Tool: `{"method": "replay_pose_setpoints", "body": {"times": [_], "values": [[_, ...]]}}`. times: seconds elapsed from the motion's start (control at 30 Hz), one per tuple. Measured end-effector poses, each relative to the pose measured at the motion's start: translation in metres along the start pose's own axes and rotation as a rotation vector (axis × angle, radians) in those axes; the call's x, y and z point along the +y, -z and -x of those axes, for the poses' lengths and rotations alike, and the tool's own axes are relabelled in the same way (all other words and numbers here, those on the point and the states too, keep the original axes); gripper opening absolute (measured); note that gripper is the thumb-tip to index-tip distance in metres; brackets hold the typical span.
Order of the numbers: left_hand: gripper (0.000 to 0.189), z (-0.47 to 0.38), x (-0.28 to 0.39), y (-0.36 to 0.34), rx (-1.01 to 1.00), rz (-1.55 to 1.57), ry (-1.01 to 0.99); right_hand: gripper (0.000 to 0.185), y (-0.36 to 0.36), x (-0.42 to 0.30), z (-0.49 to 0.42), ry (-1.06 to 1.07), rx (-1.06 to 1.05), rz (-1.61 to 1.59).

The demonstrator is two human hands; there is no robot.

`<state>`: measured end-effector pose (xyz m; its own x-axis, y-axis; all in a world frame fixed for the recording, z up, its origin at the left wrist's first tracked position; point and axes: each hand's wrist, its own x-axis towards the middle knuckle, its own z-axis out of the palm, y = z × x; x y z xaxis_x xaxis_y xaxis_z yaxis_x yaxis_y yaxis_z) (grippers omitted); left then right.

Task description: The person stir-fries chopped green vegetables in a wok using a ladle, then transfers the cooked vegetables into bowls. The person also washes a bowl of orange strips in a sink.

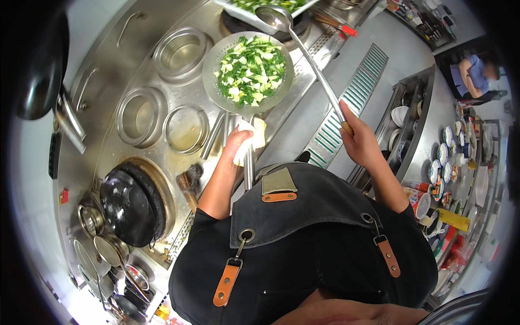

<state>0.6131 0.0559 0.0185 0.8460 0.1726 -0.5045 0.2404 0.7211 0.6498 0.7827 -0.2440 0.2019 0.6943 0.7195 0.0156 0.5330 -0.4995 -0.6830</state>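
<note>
My left hand (237, 142) is wrapped around a pale folded cloth (259, 132) and the metal handle (249, 172) of a round perforated strainer (208, 77). Chopped leafy greens (252, 71) with pale stem pieces are heaped in the strainer, which is held over the steel cooking range. In my right hand (359, 138) is the wooden end of a long steel ladle (315, 65). The ladle's bowl (271, 18) hangs beyond the strainer, over the near side of a white tray (248, 17) that holds more cut greens (266, 5).
Steel pots (178, 55) are set in the range (118, 77). A black wok (126, 207) rests on the near burner, with a brush (187, 179) beside it. A slatted floor drain (367, 71) runs below the range edge. Dishes crowd the right counter (422, 118); a person (471, 77) stands beyond.
</note>
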Motion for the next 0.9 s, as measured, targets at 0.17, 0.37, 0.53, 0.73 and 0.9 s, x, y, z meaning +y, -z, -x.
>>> {"method": "replay_pose_setpoints", "body": {"times": [0.17,0.37,0.53,0.73,0.9], "values": [[0.044,-0.066,0.016,-0.116,-0.068,-0.156,-0.121,0.073,0.067,0.060,0.009,0.059,0.146,0.127],[0.038,-0.173,-0.014,-0.227,-0.178,-0.171,0.087,0.067,0.090,0.157,0.012,-0.471,-0.120,-1.059],[0.040,-0.235,-0.052,-0.269,-0.301,-0.130,0.328,0.063,0.157,0.221,0.034,-0.621,0.009,-1.510],[0.035,-0.329,-0.065,-0.333,-0.469,-0.201,0.561,0.066,0.202,0.280,0.045,-0.663,0.215,-1.450],[0.038,-0.420,-0.066,-0.399,-0.505,-0.503,0.640,0.065,0.238,0.313,0.029,-0.712,0.401,-1.368]]}}
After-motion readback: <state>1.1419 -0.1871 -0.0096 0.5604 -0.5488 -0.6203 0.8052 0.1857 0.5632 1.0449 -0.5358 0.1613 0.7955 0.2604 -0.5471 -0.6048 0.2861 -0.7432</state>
